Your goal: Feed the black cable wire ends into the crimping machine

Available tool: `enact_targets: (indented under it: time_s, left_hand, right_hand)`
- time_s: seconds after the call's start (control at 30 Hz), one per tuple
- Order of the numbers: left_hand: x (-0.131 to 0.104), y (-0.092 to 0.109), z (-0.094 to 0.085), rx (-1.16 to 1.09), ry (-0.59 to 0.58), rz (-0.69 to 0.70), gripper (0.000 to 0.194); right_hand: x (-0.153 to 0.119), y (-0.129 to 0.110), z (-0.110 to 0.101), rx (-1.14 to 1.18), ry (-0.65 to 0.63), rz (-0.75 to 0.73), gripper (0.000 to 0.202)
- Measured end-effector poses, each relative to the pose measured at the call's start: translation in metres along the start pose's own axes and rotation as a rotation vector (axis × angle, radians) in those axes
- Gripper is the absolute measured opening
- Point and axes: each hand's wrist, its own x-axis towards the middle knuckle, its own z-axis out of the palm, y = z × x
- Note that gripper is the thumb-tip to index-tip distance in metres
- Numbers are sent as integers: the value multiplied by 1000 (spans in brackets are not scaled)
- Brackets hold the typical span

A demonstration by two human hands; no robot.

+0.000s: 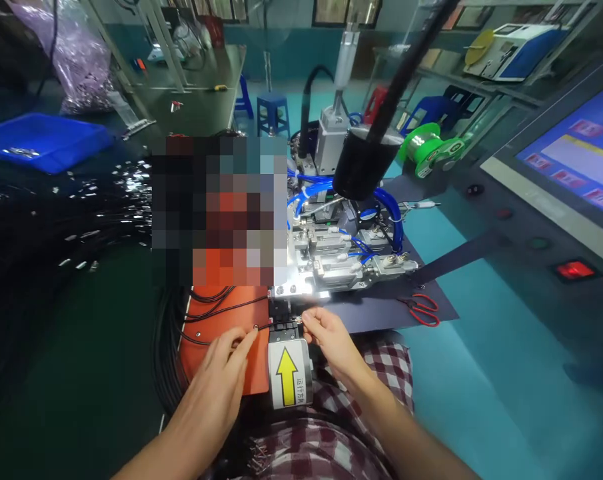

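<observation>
A thin black cable [264, 327] crosses from an orange plate [256, 373] into a dark metal fixture [284, 328] of the machine. My left hand [221, 373] rests over the plate, its thumb and forefinger closed on this cable. On the fixture's other side, my right hand [331, 337] pinches the cable's small pale end, mostly hidden by the fingertips. Just below the fixture is a white label with a yellow arrow [286, 377]. More black cables [214, 307] lie looped over the plate and hang down its left edge.
Pneumatic cylinders with blue hoses [351, 250] fill the machine bed. Red-handled scissors [424, 310] lie at its right. A green solder spool [424, 150], a black lamp-like cylinder [364, 163] and a control screen [581, 153] stand beyond. A blue tray [44, 143] sits left. One area is pixelated.
</observation>
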Motion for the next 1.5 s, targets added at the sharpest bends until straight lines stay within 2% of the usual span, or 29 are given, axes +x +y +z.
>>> enact_targets:
  time_s: [0.13,0.33,0.47,0.7,0.97,1.27,1.37,1.5]
  left_hand:
    - [-21,-2,6,191,86,-77,48]
    - [-13,-4,4,359,100,-11,50]
    - [-6,-12,1,360,80,13,47]
    - [-5,-19,6,301,145,75,45]
    - [-3,-17,4,321,152,98,46]
    - [-6,-16,3,328,150,82,47]
    - [4,-19,2,320,120,50,48]
    - [39,-24,-6,250,62,1,48]
  right_hand:
    - [-1,0,-1,3,-1,3,36]
    - [0,0,-1,-21,10,-4,36]
    - [0,-1,0,-29,15,-11,36]
    - [-1,-4,-1,-38,31,-11,38]
    - [-11,4,-20,39,217,9,38]
    - [-24,9,-34,68,256,18,31]
    - [-24,12,-36,54,265,25,32]
    - [-22,12,-35,47,255,36,30]
